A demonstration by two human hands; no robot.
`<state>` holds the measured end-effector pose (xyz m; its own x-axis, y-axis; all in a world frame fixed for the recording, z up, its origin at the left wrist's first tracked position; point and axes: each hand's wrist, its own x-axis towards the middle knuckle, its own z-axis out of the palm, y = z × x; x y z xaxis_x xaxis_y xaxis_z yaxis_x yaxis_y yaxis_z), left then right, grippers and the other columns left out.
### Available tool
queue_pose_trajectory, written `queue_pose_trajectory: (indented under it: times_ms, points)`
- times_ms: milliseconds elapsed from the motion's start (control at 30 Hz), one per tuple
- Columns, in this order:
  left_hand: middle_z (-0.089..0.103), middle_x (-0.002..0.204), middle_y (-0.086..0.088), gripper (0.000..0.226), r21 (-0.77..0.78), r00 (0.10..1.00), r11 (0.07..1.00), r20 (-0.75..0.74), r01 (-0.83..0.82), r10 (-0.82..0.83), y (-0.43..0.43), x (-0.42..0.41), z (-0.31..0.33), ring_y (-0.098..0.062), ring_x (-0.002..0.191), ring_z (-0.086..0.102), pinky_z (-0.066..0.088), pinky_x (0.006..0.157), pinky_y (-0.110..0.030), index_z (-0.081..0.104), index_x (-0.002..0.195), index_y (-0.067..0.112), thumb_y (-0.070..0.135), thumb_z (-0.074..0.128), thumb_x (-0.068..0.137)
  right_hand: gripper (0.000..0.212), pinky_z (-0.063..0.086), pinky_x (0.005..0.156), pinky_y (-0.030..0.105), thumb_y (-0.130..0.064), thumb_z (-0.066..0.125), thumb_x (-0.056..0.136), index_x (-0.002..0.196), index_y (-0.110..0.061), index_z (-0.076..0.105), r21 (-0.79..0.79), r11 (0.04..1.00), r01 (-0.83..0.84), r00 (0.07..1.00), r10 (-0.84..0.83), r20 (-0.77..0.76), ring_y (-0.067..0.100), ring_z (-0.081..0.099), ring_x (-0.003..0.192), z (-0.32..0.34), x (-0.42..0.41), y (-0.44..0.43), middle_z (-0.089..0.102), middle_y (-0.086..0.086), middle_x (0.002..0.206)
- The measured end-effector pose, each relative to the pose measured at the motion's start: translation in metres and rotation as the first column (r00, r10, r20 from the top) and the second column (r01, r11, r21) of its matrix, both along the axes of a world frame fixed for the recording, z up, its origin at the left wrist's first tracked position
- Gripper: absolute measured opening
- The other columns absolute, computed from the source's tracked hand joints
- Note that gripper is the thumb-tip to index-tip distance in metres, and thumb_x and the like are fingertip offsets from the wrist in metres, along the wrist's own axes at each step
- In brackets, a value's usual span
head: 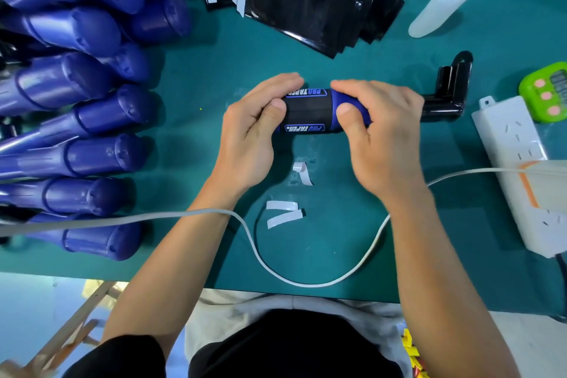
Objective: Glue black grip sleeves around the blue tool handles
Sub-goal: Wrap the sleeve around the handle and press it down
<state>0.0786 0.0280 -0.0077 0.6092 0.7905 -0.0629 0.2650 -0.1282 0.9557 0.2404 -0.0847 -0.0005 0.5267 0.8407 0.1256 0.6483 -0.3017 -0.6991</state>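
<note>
The blue tool handle [333, 98] is lying sideways between both hands at the middle of the green table mat [199, 86], with a black grip sleeve [306, 110] wrapping around its middle and showing "PRO TAPER" lettering along both edges. The left hand [248, 138] is gripping the handle's left end, its thumb [273, 110] pressing on the sleeve's edge. The right hand [383, 138] is curling round the blue right end, its thumb [348, 113] lying on the front and its fingers over the top. Whether the handle is touching the mat cannot be told.

Just below the hands, white backing strips [282, 213] are lying loose on the mat, and a white cable [276, 267] is looping under both forearms. A pile of bare blue handles [92, 120] is filling the left side. A stack of glossy black sleeves [313, 3] is sitting at the top. To the right, a black bracket [448, 95], a white power strip [518, 169] and a green timer [549, 92] are lying near the edge.
</note>
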Motion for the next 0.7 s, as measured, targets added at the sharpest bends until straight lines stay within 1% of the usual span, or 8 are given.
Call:
queue_pose_trajectory:
  times_ms: [100, 200, 300, 367, 433, 533, 633, 700]
  points:
    - [0.066, 0.137, -0.003, 0.036, -0.067, 1.000, 0.998, 0.011, 0.004, -0.003, 0.002, -0.003, -0.004, -0.015, 0.142, 0.053, 0.036, 0.119, -0.028, 0.064, 0.133, 0.014, 0.001, 0.043, 0.106, 0.049, 0.029, 0.114, 0.040, -0.025, 0.073, 0.087, 0.135, -0.022, 0.067, -0.109, 0.990, -0.085, 0.993, 0.093, 0.074, 0.012, 0.051, 0.111, 0.006, 0.028, -0.009, 0.070, -0.006, 0.118]
    - [0.062, 0.145, 0.002, 0.041, -0.173, 0.997, 0.984, 0.076, 0.045, -0.032, 0.005, -0.003, -0.002, -0.018, 0.148, 0.046, 0.034, 0.121, -0.030, 0.058, 0.142, 0.015, 0.014, 0.052, 0.101, 0.044, 0.033, 0.106, 0.043, -0.009, 0.077, 0.082, 0.125, -0.018, 0.072, -0.153, 0.984, -0.086, 0.965, 0.120, 0.232, 0.029, 0.062, 0.106, 0.002, 0.033, -0.011, 0.074, -0.003, 0.115]
    - [0.030, 0.168, -0.013, 0.100, -0.071, 0.986, 0.994, 0.146, 0.087, -0.076, 0.004, -0.005, 0.000, -0.025, 0.158, 0.026, 0.026, 0.125, -0.039, 0.017, 0.164, 0.009, 0.022, 0.073, 0.082, 0.036, 0.033, 0.095, 0.037, -0.006, 0.078, 0.083, 0.118, -0.015, 0.075, 0.005, 1.000, -0.010, 0.963, 0.008, 0.268, 0.025, 0.062, 0.100, 0.003, 0.016, -0.011, 0.075, -0.004, 0.108]
    - [0.020, 0.170, -0.020, 0.121, -0.054, 0.979, 0.998, 0.202, 0.037, -0.025, 0.003, -0.004, -0.002, -0.028, 0.159, 0.021, 0.022, 0.128, -0.045, -0.002, 0.164, 0.003, 0.014, 0.080, 0.075, 0.034, 0.035, 0.091, 0.040, -0.010, 0.080, 0.085, 0.119, -0.015, 0.075, 0.116, 0.993, 0.036, 0.937, -0.074, 0.341, 0.022, 0.061, 0.099, 0.006, 0.003, -0.011, 0.075, -0.005, 0.110]
    - [0.040, 0.161, -0.017, 0.122, -0.209, 0.955, 0.974, 0.295, 0.085, -0.020, 0.002, -0.006, 0.000, -0.028, 0.148, 0.041, 0.034, 0.121, -0.047, 0.005, 0.163, 0.005, 0.019, 0.089, 0.076, 0.030, 0.038, 0.087, 0.043, -0.013, 0.080, 0.090, 0.120, -0.013, 0.076, 0.215, 0.976, 0.029, 0.905, -0.117, 0.408, 0.024, 0.062, 0.097, 0.006, -0.009, -0.009, 0.075, -0.004, 0.112]
    - [0.065, 0.139, -0.009, 0.083, -0.418, 0.897, 0.884, 0.443, 0.208, -0.002, 0.005, -0.006, 0.011, -0.028, 0.131, 0.058, 0.042, 0.111, -0.045, 0.038, 0.148, 0.013, 0.026, 0.086, 0.082, 0.029, 0.043, 0.081, 0.041, -0.022, 0.080, 0.094, 0.120, -0.008, 0.077, 0.241, 0.970, 0.005, 0.900, -0.110, 0.421, 0.027, 0.066, 0.091, 0.005, -0.026, -0.003, 0.077, 0.000, 0.110]
    - [0.068, 0.133, -0.008, 0.069, -0.492, 0.855, 0.838, 0.515, 0.234, 0.063, 0.010, -0.005, 0.018, -0.028, 0.127, 0.060, 0.044, 0.107, -0.043, 0.048, 0.139, 0.012, 0.028, 0.085, 0.083, 0.045, 0.047, 0.077, 0.039, -0.027, 0.085, 0.086, 0.124, -0.006, 0.074, 0.145, 0.989, -0.036, 0.935, -0.018, 0.353, 0.030, 0.067, 0.083, 0.012, -0.038, -0.001, 0.078, 0.004, 0.102]
    - [0.069, 0.129, -0.008, 0.072, -0.503, 0.861, 0.833, 0.504, 0.230, 0.066, 0.014, -0.006, 0.020, -0.028, 0.122, 0.063, 0.046, 0.105, -0.044, 0.048, 0.140, 0.011, 0.032, 0.086, 0.083, 0.054, 0.048, 0.074, 0.037, -0.030, 0.082, 0.084, 0.134, -0.014, 0.068, 0.010, 0.995, -0.097, 0.980, 0.094, 0.178, 0.024, 0.058, 0.078, 0.022, -0.037, -0.001, 0.073, -0.001, 0.094]
